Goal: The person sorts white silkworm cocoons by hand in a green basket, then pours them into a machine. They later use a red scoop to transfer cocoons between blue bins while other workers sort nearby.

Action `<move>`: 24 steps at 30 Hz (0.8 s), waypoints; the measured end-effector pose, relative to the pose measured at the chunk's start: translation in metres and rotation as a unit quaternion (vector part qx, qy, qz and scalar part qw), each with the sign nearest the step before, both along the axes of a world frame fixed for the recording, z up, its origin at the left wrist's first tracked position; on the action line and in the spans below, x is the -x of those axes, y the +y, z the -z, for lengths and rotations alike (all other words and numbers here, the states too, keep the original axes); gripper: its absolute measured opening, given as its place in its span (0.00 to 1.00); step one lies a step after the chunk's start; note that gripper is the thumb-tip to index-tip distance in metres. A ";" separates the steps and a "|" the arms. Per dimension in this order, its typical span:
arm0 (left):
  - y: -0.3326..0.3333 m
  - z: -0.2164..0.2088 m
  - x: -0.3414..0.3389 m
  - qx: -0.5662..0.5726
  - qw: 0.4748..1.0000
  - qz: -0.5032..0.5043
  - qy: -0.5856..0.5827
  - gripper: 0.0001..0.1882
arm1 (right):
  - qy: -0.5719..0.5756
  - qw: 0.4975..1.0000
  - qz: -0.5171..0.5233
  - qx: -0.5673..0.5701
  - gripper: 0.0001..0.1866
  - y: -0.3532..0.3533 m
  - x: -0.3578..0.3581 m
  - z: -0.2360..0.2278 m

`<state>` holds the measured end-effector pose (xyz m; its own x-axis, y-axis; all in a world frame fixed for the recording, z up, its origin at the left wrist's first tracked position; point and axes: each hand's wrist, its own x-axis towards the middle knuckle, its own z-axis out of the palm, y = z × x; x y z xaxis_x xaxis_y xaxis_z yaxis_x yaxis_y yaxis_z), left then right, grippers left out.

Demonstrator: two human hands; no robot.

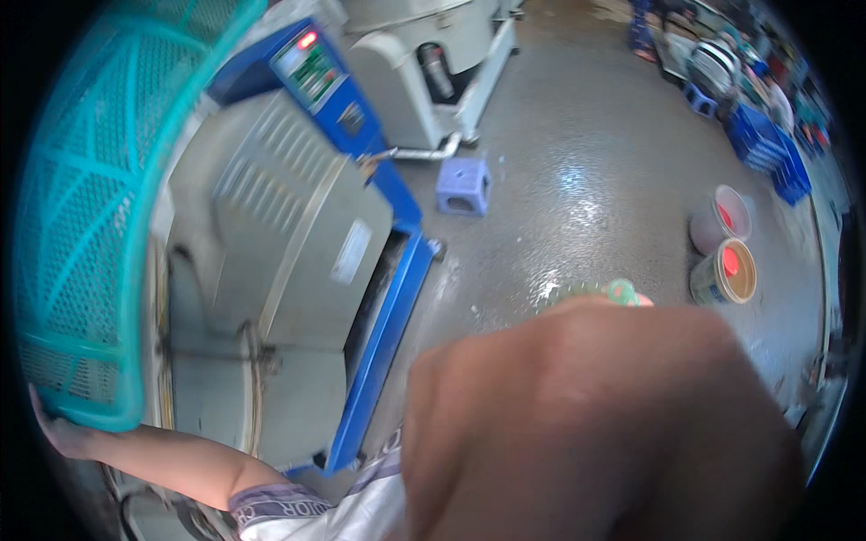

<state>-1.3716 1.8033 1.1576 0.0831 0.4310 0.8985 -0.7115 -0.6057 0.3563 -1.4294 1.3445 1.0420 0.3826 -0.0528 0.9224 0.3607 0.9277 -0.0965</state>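
Observation:
At the far left, my left hand grips the lower rim of a large teal plastic mesh basket, which is tilted up on its side. Part of that hand's fingers is hidden at the dark picture edge. My right hand is raised very close in front of me, large and blurred, covering the lower right of the view. Its fingers are hidden. Just beyond it shows a small green round thing, like a bead; what it belongs to I cannot make out.
Beside the basket stands a grey metal machine with a blue frame and control panel. Behind it are another machine and a small purple stool. Two buckets stand on the wet floor, near blue crates and people.

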 end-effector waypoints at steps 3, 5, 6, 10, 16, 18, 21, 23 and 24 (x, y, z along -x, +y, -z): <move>-0.111 0.026 -0.076 -0.006 0.995 0.086 0.040 0.15 | -0.031 0.998 0.044 0.013 0.09 -0.093 -0.006 0.000; -0.182 0.052 -0.102 -0.018 0.995 0.059 0.082 0.15 | -0.047 0.998 0.021 0.021 0.09 -0.146 -0.032 -0.001; -0.229 0.063 -0.138 -0.035 0.992 0.048 0.110 0.14 | -0.053 0.998 0.011 0.023 0.09 -0.175 -0.048 0.001; -0.354 0.075 -0.224 -0.052 0.985 0.100 0.128 0.13 | -0.121 0.991 -0.011 0.050 0.10 -0.255 -0.085 -0.005; -0.485 0.109 -0.293 0.000 0.946 0.240 0.218 0.13 | -0.151 0.960 -0.017 0.237 0.11 -0.292 -0.128 0.034; -0.548 0.117 -0.351 0.038 0.922 0.307 0.234 0.12 | -0.119 0.929 0.032 0.350 0.10 -0.351 -0.180 0.057; -0.673 0.170 -0.423 0.032 0.908 0.375 0.183 0.09 | 0.164 0.858 0.103 0.477 0.11 -0.478 -0.256 0.101; -0.759 0.181 -0.448 0.020 0.898 0.365 0.246 0.07 | 0.347 0.680 0.385 0.519 0.14 -0.578 -0.275 0.162; -0.796 0.196 -0.481 -0.006 0.890 0.400 0.220 0.06 | 0.470 0.626 0.429 0.449 0.14 -0.631 -0.270 0.193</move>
